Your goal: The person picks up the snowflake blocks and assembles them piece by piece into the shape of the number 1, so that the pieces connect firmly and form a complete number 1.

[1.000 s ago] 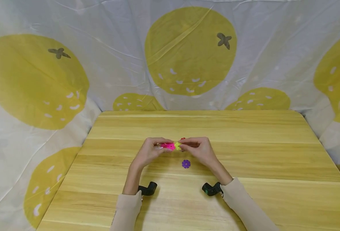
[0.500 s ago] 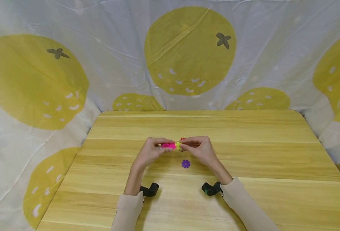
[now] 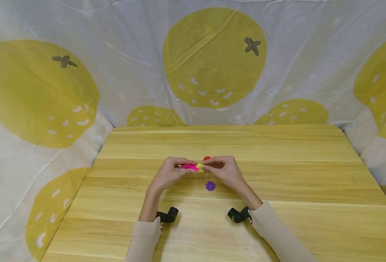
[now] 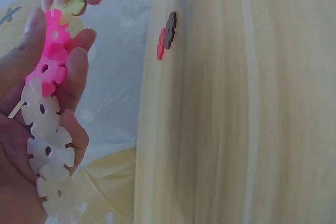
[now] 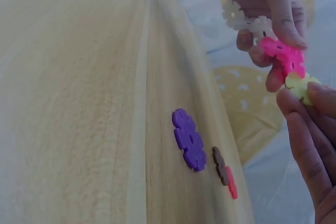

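Can spot purple disc (image 3: 210,186) nearest, lying flat on table (image 3: 193,233), likely placed for easy reach. Beyond it, gripping pink discs (image 4: 54,52) in left hand (image 3: 169,175), white discs (image 4: 59,156) trailing back along it, probably to stop flexing. Pinching yellow disc (image 5: 297,84) in right hand (image 3: 226,173) against pink end, presumably to line up slots; can't tell if fully seated. Farther off, see brown disc (image 5: 219,163) and red disc (image 5: 231,182), touching or overlapping, probably put there to free up working room.

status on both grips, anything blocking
Left grip holding pink-and-white chain of notched plastic discs. Right grip pinching yellow notched plastic disc at chain's pink end. Nothing visibly blocking; purple disc, brown disc, red disc on wooden table.
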The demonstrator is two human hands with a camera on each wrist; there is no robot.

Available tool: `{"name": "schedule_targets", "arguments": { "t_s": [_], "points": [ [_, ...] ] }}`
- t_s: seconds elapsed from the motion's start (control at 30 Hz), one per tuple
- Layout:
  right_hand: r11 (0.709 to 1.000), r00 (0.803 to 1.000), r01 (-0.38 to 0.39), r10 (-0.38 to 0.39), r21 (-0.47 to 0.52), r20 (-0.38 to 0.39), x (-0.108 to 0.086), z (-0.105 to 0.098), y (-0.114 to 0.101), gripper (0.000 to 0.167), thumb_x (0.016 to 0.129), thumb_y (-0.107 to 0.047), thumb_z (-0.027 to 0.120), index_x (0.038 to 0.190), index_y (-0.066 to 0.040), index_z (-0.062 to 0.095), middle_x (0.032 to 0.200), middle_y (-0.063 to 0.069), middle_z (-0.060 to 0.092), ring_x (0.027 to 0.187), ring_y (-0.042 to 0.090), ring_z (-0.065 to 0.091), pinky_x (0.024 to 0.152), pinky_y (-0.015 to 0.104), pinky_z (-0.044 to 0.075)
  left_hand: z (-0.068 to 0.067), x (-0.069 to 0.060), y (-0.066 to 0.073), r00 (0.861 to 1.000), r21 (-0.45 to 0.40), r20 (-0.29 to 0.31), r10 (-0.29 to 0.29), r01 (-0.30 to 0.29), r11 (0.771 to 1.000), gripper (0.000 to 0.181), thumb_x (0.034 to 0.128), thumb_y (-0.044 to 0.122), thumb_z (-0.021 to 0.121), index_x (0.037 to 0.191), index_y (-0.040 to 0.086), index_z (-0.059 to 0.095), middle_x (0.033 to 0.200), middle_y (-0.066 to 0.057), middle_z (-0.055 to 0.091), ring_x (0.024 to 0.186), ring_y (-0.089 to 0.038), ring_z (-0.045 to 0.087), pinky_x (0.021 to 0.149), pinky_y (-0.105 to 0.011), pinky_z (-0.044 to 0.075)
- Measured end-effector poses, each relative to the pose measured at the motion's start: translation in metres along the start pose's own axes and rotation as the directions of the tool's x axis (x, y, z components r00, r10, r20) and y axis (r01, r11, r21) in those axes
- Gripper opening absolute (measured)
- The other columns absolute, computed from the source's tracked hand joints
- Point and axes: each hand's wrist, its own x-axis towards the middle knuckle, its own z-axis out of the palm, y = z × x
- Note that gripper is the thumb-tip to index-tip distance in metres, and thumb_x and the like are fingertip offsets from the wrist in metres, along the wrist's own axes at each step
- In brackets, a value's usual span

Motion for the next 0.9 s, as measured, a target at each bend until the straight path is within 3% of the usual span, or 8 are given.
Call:
{"name": "schedule_targets", "arguments": {
  "t_s": [0.17, 0.47, 0.63, 0.77, 0.9],
  "points": [
    [1.000, 1.000, -0.009, 0.009, -0.001, 0.011, 0.001, 0.002, 0.001, 0.014, 0.094, -0.005, 0.075, 0.105, 0.004, 0.079, 0.098, 0.021, 0.078, 0.086, 0.043, 0.076, 0.081, 0.053, 0.062, -0.002, -0.002, 0.001, 1.000, 0.012, 0.024, -0.015, 0.015, 1.000, 0.022, 0.0956, 0.008, 0.074, 0.117, 0.007, 0.078, 0.115, -0.014, 0.077, 0.084, -0.036, 0.069, 0.065, -0.028, 0.054],
    [1.000, 0.999, -0.021, 0.022, -0.011, 0.031, 0.001, 0.001, 0.005, 0.014, 0.095, -0.005, 0.074, 0.107, 0.001, 0.078, 0.099, 0.022, 0.078, 0.085, 0.044, 0.076, 0.080, 0.051, 0.062, -0.001, -0.002, 0.004, 0.999, 0.055, 0.037, -0.030, 0.028, 0.998, 0.022, 0.0954, 0.007, 0.074, 0.117, 0.004, 0.078, 0.114, -0.017, 0.077, 0.086, -0.032, 0.070, 0.070, -0.033, 0.059],
    [0.999, 0.998, -0.043, 0.043, -0.008, 0.048, 0.002, -0.001, 0.008, 0.018, 0.096, -0.003, 0.071, 0.113, 0.001, 0.077, 0.103, 0.022, 0.078, 0.087, 0.042, 0.076, 0.082, 0.050, 0.062, -0.001, -0.001, 0.004, 0.999, 0.126, 0.026, -0.025, 0.022, 0.992, 0.023, 0.0959, 0.010, 0.074, 0.118, 0.005, 0.077, 0.116, -0.015, 0.077, 0.086, -0.028, 0.068, 0.069, -0.027, 0.057],
    [0.996, 0.996, -0.080, 0.079, 0.035, 0.038, 0.003, 0.001, 0.009, 0.024, 0.097, -0.003, 0.071, 0.119, 0.004, 0.075, 0.106, 0.026, 0.076, 0.084, 0.030, 0.078, 0.082, 0.050, 0.062, 0.002, 0.000, 0.007, 0.999, 0.238, -0.014, 0.031, -0.027, 0.971, 0.029, 0.0929, 0.016, 0.078, 0.119, 0.005, 0.076, 0.121, -0.013, 0.076, 0.102, -0.029, 0.073, 0.086, -0.038, 0.061],
    [0.988, 0.992, -0.122, 0.121, 0.099, 0.016, 0.003, 0.002, 0.010, 0.025, 0.097, -0.002, 0.070, 0.120, 0.007, 0.073, 0.108, 0.029, 0.075, 0.081, 0.016, 0.078, 0.082, 0.044, 0.063, 0.009, 0.003, 0.007, 0.990, 0.347, -0.058, 0.131, -0.103, 0.932, 0.034, 0.0882, 0.018, 0.083, 0.119, 0.005, 0.077, 0.122, -0.011, 0.076, 0.118, -0.030, 0.070, 0.104, -0.046, 0.055]
  ]
}}
